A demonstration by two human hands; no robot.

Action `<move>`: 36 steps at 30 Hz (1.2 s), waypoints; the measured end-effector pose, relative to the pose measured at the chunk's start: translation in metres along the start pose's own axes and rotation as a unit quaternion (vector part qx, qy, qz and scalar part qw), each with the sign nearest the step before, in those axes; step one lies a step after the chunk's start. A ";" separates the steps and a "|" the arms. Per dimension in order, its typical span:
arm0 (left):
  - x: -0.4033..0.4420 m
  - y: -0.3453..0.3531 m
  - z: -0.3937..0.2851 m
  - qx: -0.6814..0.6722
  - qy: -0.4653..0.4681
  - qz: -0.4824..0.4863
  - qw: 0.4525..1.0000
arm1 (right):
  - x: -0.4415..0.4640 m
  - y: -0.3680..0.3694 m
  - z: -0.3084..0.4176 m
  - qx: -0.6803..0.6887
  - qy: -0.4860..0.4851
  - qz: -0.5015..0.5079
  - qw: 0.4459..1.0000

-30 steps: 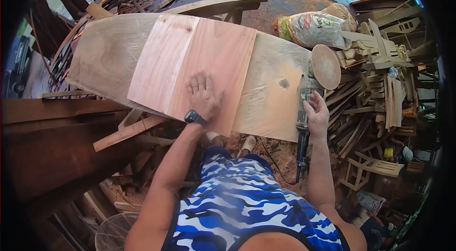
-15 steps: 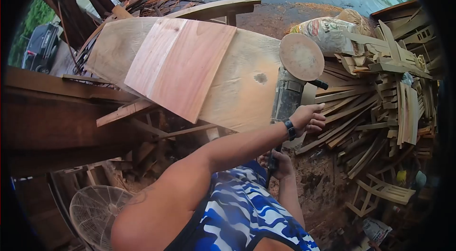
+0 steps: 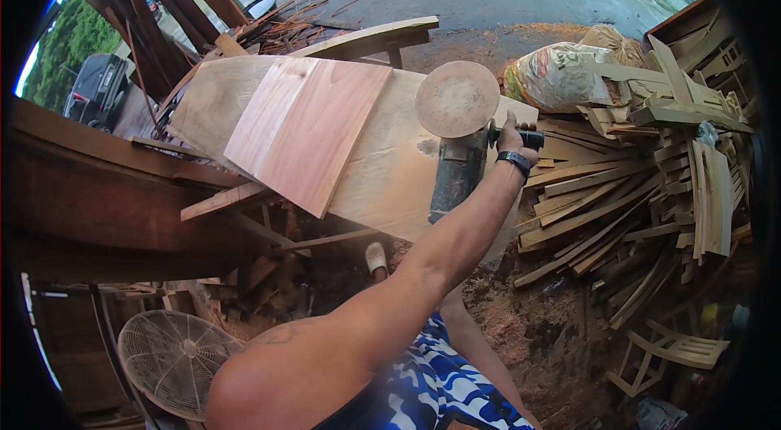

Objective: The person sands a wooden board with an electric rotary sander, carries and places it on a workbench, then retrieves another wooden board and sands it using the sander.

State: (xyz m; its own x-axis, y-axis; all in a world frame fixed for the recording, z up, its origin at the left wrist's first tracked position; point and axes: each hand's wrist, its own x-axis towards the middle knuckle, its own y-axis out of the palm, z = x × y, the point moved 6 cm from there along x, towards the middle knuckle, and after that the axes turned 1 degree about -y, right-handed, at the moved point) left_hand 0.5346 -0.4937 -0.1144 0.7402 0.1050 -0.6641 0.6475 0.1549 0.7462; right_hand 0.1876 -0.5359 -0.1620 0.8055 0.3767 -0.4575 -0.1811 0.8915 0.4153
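An angle grinder with a round, worn sanding disc is held up over a pale wooden sheet. Its disc faces up toward me. My left hand, with a watch on the wrist, is closed around the black side handle. The rear of the tool disappears behind my left forearm. Of my right arm, the forearm shows low in the view; its hand and fingers are hidden behind the left arm. A reddish wooden panel lies on the sheet, left of the grinder.
Stacked wood strips and a filled sack are at the right. A curved plank lies beyond the sheet. A wire-caged fan stands at lower left. A dark vehicle is at far left. Shavings cover the ground.
My left hand has gone from hovering loosely beside the tool to gripping its side handle. The grinder has shifted left in view. My right hand, seen at the tool's rear before, is now hidden.
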 end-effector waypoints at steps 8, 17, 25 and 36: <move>-0.185 0.044 -0.134 -0.095 -0.204 0.099 0.969 | -0.007 -0.023 0.047 -0.087 0.039 0.061 0.994; -0.378 -0.036 -0.321 0.816 -0.121 -0.031 0.564 | -0.010 0.011 0.131 -0.261 0.137 0.347 0.890; -0.393 -0.104 -0.439 0.873 0.095 -0.036 0.478 | 0.007 0.151 0.145 -0.499 0.075 0.305 0.807; -0.372 -0.123 -0.622 0.884 0.243 -0.126 0.380 | 0.067 0.313 0.091 -0.547 -0.021 0.313 0.776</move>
State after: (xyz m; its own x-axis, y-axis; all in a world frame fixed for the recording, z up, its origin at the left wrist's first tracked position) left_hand 0.0675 0.0595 0.0119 0.7721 0.5402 -0.3347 0.1142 -0.6361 -0.7631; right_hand 0.2358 -0.2545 0.0088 0.3794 0.8343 -0.3999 -0.8970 0.2257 -0.3801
